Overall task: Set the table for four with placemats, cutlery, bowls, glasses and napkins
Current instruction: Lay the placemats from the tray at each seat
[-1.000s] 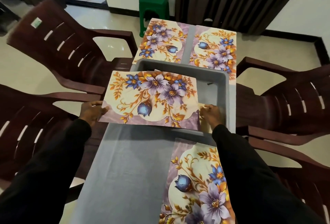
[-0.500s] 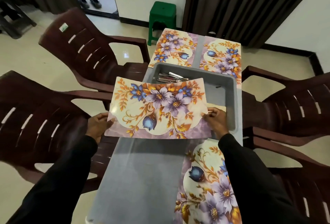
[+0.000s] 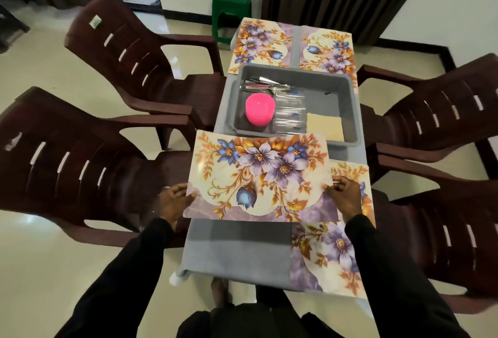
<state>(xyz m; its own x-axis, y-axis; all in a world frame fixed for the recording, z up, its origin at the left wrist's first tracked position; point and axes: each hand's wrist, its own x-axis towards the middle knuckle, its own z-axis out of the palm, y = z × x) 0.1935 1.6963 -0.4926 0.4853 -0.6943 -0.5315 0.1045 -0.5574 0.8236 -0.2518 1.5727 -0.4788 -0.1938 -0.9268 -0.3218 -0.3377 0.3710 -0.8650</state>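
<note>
Floral placemat (image 3: 258,178) held above grey table (image 3: 237,251), left hand (image 3: 172,200) and right hand (image 3: 346,197) pinching its short edges (nine and three o'clock), grey tub (image 3: 347,100) at twelve

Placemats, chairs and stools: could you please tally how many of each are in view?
Placemats: 4, one held, near right, far left, far right
Chairs: 4
Green stool: 1
Total: 9

Both arms wear long black sleeves, plain and unmarked, each ending at the wrist just behind its grip. The left hand (image 3: 172,202) and right hand (image 3: 347,197) are bare, with no gloves. Below the sleeves, dark clothing covers the legs, and one bare foot (image 3: 221,290) shows.
</note>
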